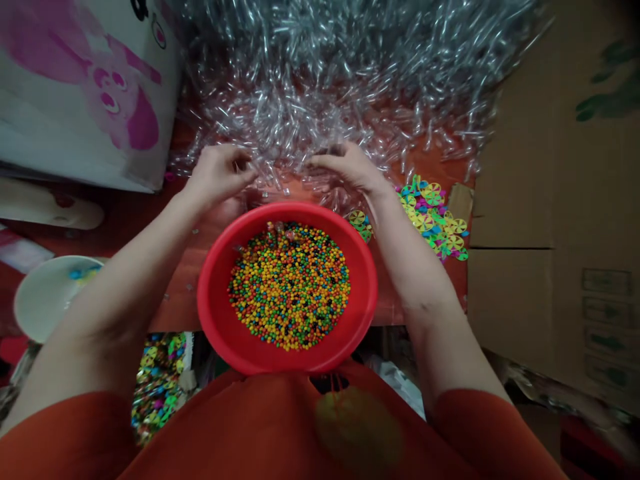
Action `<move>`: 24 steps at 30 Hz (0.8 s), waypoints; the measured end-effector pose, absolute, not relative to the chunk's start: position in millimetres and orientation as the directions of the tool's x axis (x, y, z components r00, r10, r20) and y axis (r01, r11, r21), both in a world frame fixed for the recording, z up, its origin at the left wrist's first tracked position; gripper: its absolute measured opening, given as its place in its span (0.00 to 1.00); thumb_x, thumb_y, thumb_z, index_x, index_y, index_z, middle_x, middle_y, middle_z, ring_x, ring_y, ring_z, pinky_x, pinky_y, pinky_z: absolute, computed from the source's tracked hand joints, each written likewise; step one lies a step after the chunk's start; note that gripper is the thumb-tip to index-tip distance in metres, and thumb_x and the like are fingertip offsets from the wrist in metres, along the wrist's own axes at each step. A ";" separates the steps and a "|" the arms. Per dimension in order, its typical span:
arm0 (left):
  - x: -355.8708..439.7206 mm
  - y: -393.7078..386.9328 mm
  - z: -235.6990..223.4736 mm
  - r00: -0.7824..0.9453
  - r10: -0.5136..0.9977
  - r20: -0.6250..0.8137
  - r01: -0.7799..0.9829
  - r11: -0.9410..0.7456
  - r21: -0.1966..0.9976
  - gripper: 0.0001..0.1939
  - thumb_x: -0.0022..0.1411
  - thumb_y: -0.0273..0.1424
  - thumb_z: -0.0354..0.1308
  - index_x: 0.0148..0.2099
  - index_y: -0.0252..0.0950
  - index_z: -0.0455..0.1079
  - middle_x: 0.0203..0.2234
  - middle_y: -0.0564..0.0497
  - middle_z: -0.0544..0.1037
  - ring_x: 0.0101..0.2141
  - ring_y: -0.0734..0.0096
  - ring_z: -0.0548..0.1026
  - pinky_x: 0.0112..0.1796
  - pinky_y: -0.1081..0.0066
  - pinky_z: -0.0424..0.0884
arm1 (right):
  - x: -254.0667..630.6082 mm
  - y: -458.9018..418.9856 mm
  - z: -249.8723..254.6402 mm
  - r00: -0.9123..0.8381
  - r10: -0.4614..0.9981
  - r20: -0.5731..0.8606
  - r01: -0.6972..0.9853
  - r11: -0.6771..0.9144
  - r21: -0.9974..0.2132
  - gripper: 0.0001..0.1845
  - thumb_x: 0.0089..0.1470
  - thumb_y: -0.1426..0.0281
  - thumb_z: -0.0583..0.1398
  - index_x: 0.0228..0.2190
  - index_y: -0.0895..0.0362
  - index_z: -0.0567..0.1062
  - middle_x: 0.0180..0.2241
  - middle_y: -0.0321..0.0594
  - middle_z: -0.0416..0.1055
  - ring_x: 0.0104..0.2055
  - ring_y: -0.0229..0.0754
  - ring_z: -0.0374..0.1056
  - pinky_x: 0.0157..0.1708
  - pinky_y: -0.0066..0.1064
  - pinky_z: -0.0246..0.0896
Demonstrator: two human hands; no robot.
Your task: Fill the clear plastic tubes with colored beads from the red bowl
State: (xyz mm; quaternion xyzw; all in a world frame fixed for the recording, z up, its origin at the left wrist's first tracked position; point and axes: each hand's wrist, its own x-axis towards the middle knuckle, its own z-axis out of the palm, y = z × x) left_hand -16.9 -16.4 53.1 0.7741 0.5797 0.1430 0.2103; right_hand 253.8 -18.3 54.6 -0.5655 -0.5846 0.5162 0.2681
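So both hands, left (220, 175) and right (350, 167), are curled into the near edge of the tube pile (340, 73) up top, fingers pinching tubes, with the bead bowl (215, 300) parked between the forearms for easy reach.

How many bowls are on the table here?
2. A red bowl full of colored beads sits in the middle, just below both hands. A white bowl sits at the left edge, partly behind the left arm. Others may be hidden.
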 end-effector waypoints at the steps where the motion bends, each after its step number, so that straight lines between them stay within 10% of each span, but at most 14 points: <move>1: -14.7 -23.9 61.0 0.186 0.982 -0.014 0.761 -0.135 0.635 0.15 0.60 0.31 0.65 0.47 0.27 0.79 0.39 0.42 0.83 0.37 0.66 0.74 0.46 0.64 0.72 | 252.7 -28.2 60.4 -0.189 0.945 -0.268 0.287 -0.208 -0.935 0.25 0.52 0.55 0.67 0.48 0.54 0.73 0.46 0.45 0.78 0.48 0.48 0.74 0.39 0.39 0.77; 5: 10.2 -70.5 74.8 0.130 0.991 -0.017 0.358 -0.031 0.933 0.17 0.58 0.30 0.66 0.49 0.29 0.78 0.33 0.47 0.81 0.31 0.72 0.74 0.38 0.67 0.73 | 225.1 -75.6 69.6 -0.155 0.951 -0.268 0.019 -0.269 -0.963 0.27 0.52 0.51 0.68 0.47 0.51 0.70 0.48 0.46 0.78 0.48 0.49 0.75 0.36 0.40 0.78; 12: 42.9 -173.6 57.2 0.109 0.992 0.066 0.399 -0.105 0.911 0.14 0.58 0.30 0.64 0.47 0.36 0.76 0.29 0.50 0.79 0.28 0.69 0.75 0.32 0.67 0.73 | 173.8 -159.2 64.0 -0.174 0.943 -0.285 -0.138 -0.309 -0.941 0.32 0.51 0.39 0.63 0.44 0.50 0.68 0.48 0.45 0.78 0.50 0.47 0.75 0.47 0.42 0.78; 24: 42.3 -256.9 24.5 -0.011 1.000 0.023 0.157 -0.021 0.987 0.34 0.58 0.41 0.69 0.64 0.42 0.64 0.58 0.41 0.72 0.53 0.59 0.77 0.54 0.60 0.75 | 188.7 -233.2 48.1 -0.303 0.953 -0.021 0.361 0.094 -0.928 0.23 0.52 0.68 0.64 0.50 0.56 0.71 0.53 0.48 0.75 0.54 0.48 0.72 0.59 0.42 0.67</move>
